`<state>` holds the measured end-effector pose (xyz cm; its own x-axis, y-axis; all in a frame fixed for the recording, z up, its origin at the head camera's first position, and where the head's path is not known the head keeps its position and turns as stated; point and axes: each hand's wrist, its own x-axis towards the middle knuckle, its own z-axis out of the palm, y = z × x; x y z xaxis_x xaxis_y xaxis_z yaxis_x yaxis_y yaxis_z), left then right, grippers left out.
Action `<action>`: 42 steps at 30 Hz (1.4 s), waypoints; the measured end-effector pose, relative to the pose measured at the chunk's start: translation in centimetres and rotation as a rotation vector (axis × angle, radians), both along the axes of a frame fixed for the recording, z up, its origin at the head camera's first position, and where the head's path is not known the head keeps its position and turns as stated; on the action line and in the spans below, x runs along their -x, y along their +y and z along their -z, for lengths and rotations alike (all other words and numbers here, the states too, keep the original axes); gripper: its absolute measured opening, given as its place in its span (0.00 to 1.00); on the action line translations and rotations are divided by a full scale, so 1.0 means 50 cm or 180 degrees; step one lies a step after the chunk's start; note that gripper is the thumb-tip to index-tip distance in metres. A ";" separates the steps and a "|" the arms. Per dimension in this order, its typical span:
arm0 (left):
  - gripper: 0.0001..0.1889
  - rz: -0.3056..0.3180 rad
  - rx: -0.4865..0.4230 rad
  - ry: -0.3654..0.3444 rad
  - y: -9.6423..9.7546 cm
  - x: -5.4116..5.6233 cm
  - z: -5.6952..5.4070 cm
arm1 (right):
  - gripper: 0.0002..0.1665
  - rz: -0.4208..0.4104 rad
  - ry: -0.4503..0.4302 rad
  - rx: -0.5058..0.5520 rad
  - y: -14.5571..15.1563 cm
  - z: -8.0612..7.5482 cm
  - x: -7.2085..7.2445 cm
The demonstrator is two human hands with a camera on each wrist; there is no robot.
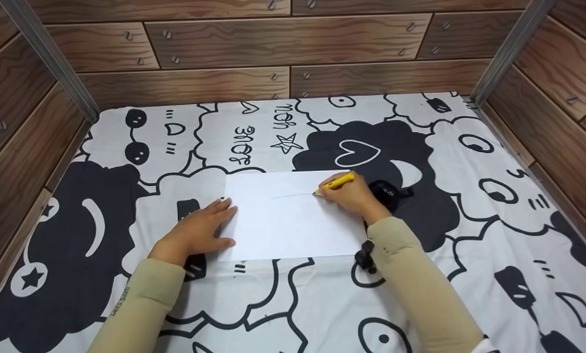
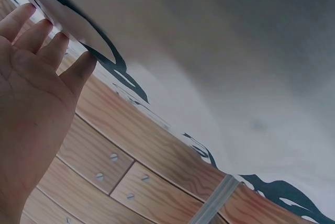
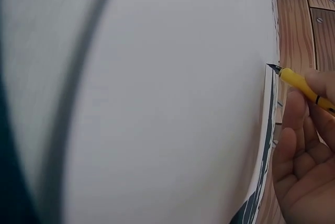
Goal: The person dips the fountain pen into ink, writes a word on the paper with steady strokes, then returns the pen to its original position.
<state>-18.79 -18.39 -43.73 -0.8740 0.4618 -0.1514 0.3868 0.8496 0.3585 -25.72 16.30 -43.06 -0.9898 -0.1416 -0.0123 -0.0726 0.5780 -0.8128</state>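
Note:
A white sheet of paper lies on the patterned cloth in front of the person. The right hand pinches a yellow pen, whose dark tip meets the paper at the right end of a faint, slightly curved line. In the right wrist view, thumb and fingers close round the barrel of this pen, and its pointed tip is dark. At the sheet's left edge, the left hand rests with fingers and thumb spread, fingertips on the paper; its palm shows in the left wrist view.
The black-and-white cartoon cloth covers the surface. Wood-patterned panels stand behind and on both sides, with metal posts at the corners. A shiny black object sits beside the right wrist.

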 end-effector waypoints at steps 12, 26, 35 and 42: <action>0.39 -0.0003 0.0011 0.0025 -0.002 -0.003 0.000 | 0.07 -0.0005 0.0067 0.0075 0.003 0.004 0.001; 0.39 -0.0031 0.0023 0.0009 0.001 -0.002 -0.002 | 0.09 0.0038 0.0022 0.0305 -0.023 -0.004 0.019; 0.39 -0.0066 0.0043 0.0022 0.004 0.000 0.000 | 0.07 0.0101 0.0125 0.0360 -0.052 -0.010 0.039; 0.39 -0.0061 0.0033 0.0017 0.002 0.001 0.004 | 0.07 0.0205 0.0144 0.0400 -0.065 0.002 0.047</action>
<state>-18.84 -18.30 -43.94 -0.8834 0.4434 -0.1514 0.3724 0.8606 0.3474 -28.06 13.06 -43.16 -0.9961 -0.0754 0.0464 -0.0769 0.4764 -0.8758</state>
